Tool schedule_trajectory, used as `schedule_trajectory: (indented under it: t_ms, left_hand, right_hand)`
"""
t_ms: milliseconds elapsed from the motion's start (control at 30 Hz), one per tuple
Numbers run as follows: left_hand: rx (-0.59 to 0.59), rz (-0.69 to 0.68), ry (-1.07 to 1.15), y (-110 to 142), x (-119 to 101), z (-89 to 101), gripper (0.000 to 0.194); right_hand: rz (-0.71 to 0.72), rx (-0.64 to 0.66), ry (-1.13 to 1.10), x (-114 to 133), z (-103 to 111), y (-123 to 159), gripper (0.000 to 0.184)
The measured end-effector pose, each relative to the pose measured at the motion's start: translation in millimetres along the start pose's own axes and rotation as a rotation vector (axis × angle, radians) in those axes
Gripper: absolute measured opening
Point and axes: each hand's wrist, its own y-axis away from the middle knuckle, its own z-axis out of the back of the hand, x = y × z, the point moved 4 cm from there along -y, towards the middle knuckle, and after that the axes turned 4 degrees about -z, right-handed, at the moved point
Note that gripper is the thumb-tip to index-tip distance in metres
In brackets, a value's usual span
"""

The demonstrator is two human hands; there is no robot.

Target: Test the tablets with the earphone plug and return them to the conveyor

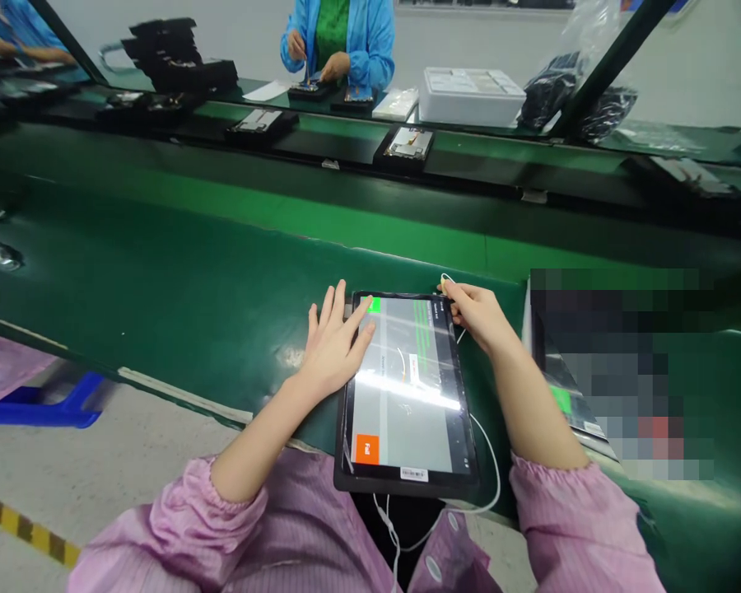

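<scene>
A black tablet [407, 395] lies flat on the green bench in front of me, its screen lit grey with an orange "Fail" square at the near left and a green patch at the far left. My left hand [337, 342] rests open on the tablet's far left part, fingers stretched, the forefinger touching near the green patch. My right hand [478, 313] is pinched on a white cable plug [446, 282] at the tablet's far right corner. The white cable [491, 469] loops down past the tablet's right side toward my lap.
A green conveyor belt [191, 272] runs across beyond the tablet. Black trays with parts [404, 147] sit on the far bench, beside a white box [469, 95]. A person in a blue coat [339, 41] works opposite. A blurred-out area [623, 371] lies to my right.
</scene>
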Motion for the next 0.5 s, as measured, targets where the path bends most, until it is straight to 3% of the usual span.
schedule_trajectory:
  t_ms: [167,300,367,500]
  left_hand:
    - [-0.049,-0.073,0.12,52.9,-20.6,7.3,0.069]
    - [0.091,-0.037,0.183,105.8,-39.2,-7.4,0.121]
    - [0.122,-0.016,0.191,119.5,-41.7,-13.3,0.136]
    - [0.042,-0.006,0.174,114.5,-31.6,-14.4,0.118]
  right_hand:
    - [-0.063,0.027,0.068,8.6,3.0,-1.5,0.024]
    - [-0.103,0.036,0.224,18.5,6.3,-6.2,0.016]
    - [-0.127,0.044,0.251,20.8,7.1,-7.9,0.016]
    - [-0.16,0.012,0.231,20.7,9.4,-9.7,0.015]
